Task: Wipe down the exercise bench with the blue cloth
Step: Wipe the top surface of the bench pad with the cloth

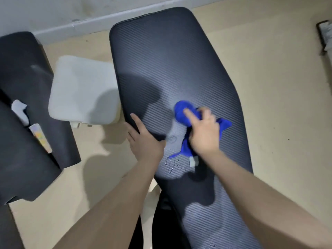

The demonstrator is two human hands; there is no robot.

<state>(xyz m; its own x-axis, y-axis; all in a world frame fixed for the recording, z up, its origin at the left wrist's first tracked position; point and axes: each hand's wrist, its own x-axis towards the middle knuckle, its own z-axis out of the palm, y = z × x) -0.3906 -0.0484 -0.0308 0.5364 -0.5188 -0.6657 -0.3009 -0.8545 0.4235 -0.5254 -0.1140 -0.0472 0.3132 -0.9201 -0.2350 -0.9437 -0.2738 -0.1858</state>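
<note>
Closest to me, drops (171,163) of water still sit on the bench (161,56), so that patch isn't wiped yet. My left hand (143,139) lies flat on the surface's near-left edge, fingers straight. My right hand (203,133) has its fingers bunched round the cloth (183,110), pressed mid-pad. Guessing I'm about midway; the far end looks dry, so can't tell if it's been wiped.

Single head-worn wide-angle view, looking forward and steeply down from above the near end of the counter (161,56). Close enough for both forearms to fill the lower frame, reaching in from the bottom edge. Floor (269,87) and wall base at the margins.
</note>
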